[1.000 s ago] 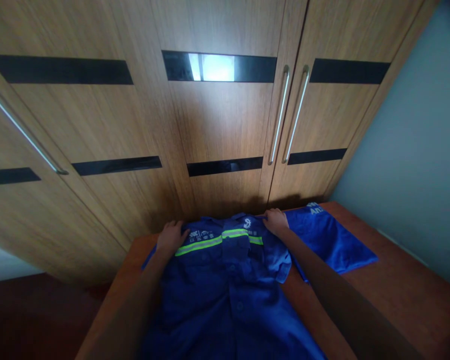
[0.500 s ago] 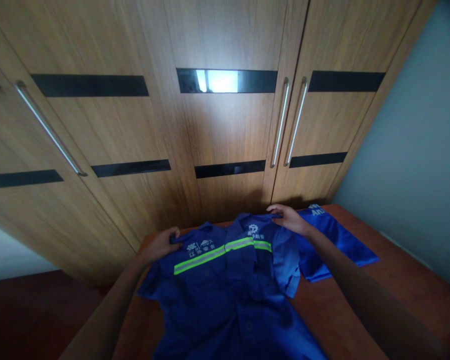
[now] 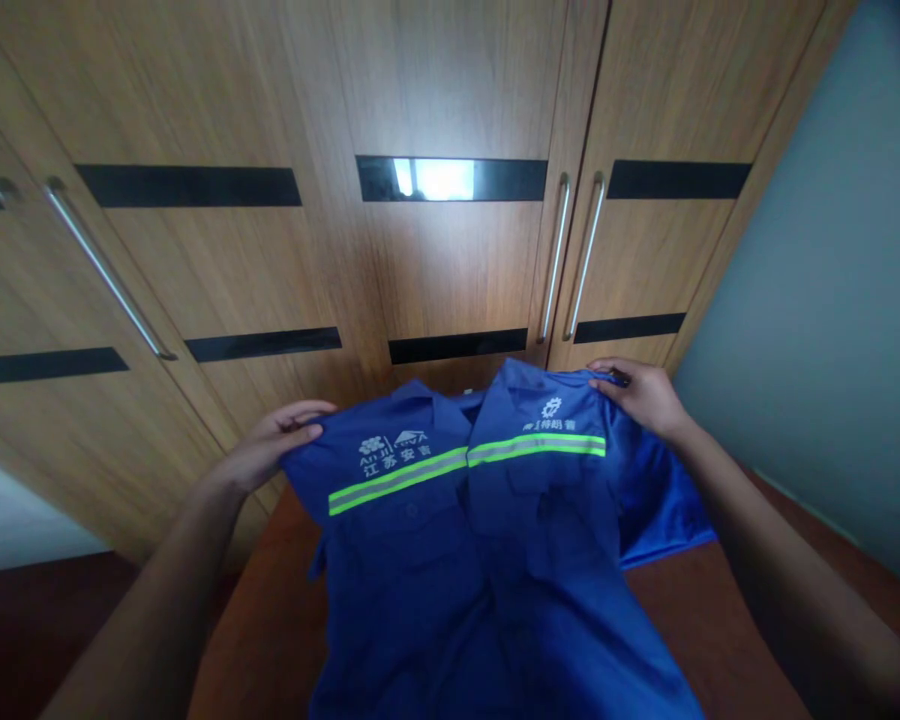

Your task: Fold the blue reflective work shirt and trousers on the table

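Both hands hold a blue shirt (image 3: pixel 457 540) up by its shoulders above the worktop (image 3: pixel 270 620): the left hand (image 3: pixel 274 445) has its grip clenched on one shoulder, the right hand (image 3: pixel 641 395) on the other. A wardrobe (image 3: pixel 435 270) stands behind.

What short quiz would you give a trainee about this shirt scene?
1. True or false: the left hand and the right hand each hold a shoulder of the blue shirt in their grip.
2. What colour is the stripe across its chest? A red, B yellow-green, C orange.
3. Fill in: beyond the table stands a wooden ____.
Key: 1 true; 2 B; 3 wardrobe.
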`<state>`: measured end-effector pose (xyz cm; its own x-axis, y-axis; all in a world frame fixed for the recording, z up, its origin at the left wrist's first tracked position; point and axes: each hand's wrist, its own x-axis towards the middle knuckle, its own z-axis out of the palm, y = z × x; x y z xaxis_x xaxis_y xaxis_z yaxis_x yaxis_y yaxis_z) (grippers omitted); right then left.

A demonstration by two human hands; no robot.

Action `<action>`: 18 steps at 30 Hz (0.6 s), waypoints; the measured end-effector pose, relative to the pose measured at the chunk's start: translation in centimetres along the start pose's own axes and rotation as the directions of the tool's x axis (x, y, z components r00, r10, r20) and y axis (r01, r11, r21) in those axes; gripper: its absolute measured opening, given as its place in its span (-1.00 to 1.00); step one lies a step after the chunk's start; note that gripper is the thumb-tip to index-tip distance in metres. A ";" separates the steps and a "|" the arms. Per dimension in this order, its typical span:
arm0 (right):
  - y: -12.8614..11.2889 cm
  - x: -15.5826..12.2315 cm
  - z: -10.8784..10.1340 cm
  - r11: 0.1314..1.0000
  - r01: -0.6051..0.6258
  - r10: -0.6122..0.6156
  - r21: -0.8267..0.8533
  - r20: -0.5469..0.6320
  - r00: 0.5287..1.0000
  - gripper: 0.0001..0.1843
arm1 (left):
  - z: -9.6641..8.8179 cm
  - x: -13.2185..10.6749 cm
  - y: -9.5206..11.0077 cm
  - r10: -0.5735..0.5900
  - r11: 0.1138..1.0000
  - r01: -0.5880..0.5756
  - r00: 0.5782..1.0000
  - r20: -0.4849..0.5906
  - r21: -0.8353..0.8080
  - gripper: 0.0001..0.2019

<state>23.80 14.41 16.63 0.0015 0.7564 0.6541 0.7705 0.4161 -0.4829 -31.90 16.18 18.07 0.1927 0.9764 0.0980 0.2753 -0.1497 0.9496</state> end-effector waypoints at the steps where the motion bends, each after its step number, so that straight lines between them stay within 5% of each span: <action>1: -0.3 0.3 -0.6 0.998 0.027 -0.030 -0.055 -0.053 0.998 -0.69 | -0.4 0.3 0.3 0.041 0.999 -0.042 0.999 -0.035 -0.018 -0.35; 4: -0.5 0.7 -0.1 0.968 -0.025 -0.004 -0.251 -0.116 0.993 -0.64 | -0.6 2.1 0.0 0.109 0.990 -0.102 0.992 -0.067 0.097 -0.29; 6: 0.1 0.5 1.9 0.920 -0.128 0.149 -0.372 0.030 0.988 -0.64 | 0.3 3.8 -1.1 0.081 0.925 -0.070 0.997 -0.013 0.374 -0.40; 9: 1.7 -0.1 5.8 0.869 -0.170 0.335 -0.464 0.301 0.893 -0.68 | 1.9 6.0 -3.3 0.005 0.758 -0.026 0.999 0.034 0.651 -0.64; 13: 3.3 -0.6 8.5 0.903 -0.175 0.339 -0.392 0.399 0.852 -0.72 | 2.9 6.9 -5.4 -0.041 0.735 0.000 0.998 0.044 0.678 -0.72; 18: 3.7 -0.1 6.5 0.967 -0.208 0.253 -0.144 0.588 0.768 -0.57 | 1.7 5.2 -4.7 -0.215 0.839 0.060 0.949 0.229 0.540 -0.58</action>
<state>22.55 19.15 11.02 -0.1787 0.9832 0.0381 0.8371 0.1722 -0.5192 -30.55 21.67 13.62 0.3393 0.9235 -0.1791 0.7513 -0.1516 0.6423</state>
